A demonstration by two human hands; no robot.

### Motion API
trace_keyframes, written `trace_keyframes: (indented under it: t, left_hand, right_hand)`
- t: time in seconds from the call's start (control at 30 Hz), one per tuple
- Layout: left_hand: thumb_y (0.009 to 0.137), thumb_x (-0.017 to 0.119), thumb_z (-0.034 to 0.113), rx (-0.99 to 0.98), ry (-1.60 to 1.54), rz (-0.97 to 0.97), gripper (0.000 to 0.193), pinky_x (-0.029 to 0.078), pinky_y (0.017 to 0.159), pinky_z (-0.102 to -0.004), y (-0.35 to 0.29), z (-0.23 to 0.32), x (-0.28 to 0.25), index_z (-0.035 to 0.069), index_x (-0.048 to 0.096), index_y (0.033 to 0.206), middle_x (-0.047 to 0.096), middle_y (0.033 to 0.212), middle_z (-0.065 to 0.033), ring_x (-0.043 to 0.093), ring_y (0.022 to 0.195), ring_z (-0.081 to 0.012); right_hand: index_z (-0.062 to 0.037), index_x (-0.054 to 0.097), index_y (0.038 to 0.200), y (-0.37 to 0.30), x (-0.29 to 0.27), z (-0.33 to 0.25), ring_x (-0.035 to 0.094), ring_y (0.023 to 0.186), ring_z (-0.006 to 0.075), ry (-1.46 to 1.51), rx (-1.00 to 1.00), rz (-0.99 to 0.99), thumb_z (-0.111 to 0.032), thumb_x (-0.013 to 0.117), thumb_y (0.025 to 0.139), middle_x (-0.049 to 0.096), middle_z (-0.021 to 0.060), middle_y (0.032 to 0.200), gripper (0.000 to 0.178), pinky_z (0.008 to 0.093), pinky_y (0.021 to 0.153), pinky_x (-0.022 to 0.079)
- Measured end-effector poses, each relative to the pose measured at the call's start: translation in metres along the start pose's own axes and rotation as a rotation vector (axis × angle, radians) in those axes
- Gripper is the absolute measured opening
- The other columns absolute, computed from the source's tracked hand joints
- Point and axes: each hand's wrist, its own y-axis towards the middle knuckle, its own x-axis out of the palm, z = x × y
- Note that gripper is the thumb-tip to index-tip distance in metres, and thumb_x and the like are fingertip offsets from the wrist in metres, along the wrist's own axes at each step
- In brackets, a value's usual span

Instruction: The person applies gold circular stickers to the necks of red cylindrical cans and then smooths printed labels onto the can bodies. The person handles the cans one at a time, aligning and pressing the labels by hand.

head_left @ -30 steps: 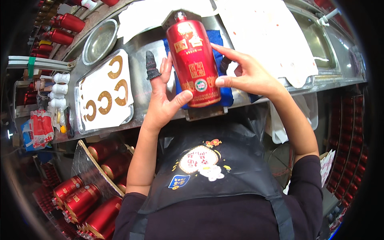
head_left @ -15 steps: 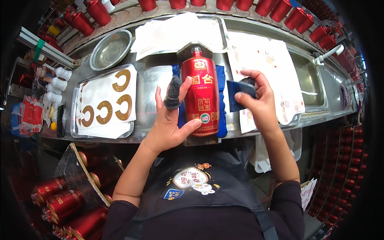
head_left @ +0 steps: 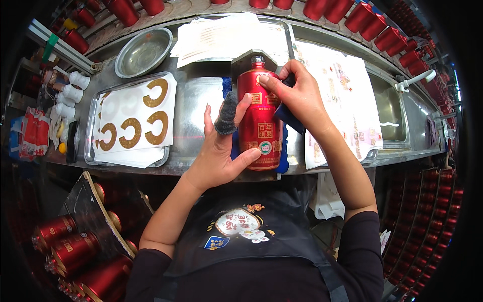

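A red bottle [head_left: 259,131] with gold markings and a dark cap lies on its back on blue cloth [head_left: 283,161], cap pointing away from me. My left hand [head_left: 214,153] is spread along its left side. Its thumb rests on the lower front, one fingertip touches the left edge, and a grey cover wraps another finger. My right hand [head_left: 300,98] bends over the upper right of the bottle, thumb on the emblem below the neck. Tucked in that hand is a thin, flat dark blue piece [head_left: 291,119], partly hidden by the fingers.
At left, a tray [head_left: 89,160] carries sheets of gold horseshoe-shaped stickers [head_left: 132,132], with a metal bowl [head_left: 143,53] behind. Paper stacks [head_left: 221,38] lie beyond the bottle; printed sheets [head_left: 339,100] lie right, before a sink [head_left: 390,108]. Red bottles [head_left: 375,25] line the back.
My right hand has moved left and away from me onto the bottle's upper part, its thumb now on the emblem. The dark piece has swung below the hand. My left hand keeps its place on the bottle.
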Motion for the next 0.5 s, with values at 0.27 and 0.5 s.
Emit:
trace_keyframes:
  t: [0.27,0.5]
  left_hand:
    - [0.091,0.068,0.034,0.018,-0.021,-0.008,0.089,-0.008,0.119,-0.0633,0.002,0.001,0.000,0.011,0.018,0.162,0.028,0.166,-0.0120,0.029,0.151,-0.0341]
    - [0.092,0.067,0.034,-0.019,-0.055,-0.027,0.091,-0.007,0.119,-0.0626,-0.002,-0.002,-0.001,0.009,0.014,0.162,0.026,0.166,-0.0139,0.024,0.153,-0.0370]
  right_hand:
    - [-0.0068,0.055,0.085,0.000,-0.002,0.012,0.051,0.074,0.0067,0.088,0.074,-0.019,-0.036,0.080,0.086,0.057,-0.0006,0.079,0.039,0.0216,0.067,0.043]
    - [-0.0052,0.062,0.090,0.004,-0.012,0.027,0.061,0.072,0.0119,0.442,0.140,-0.079,-0.043,0.079,0.085,0.063,0.0063,0.080,0.042,0.0262,0.064,0.049]
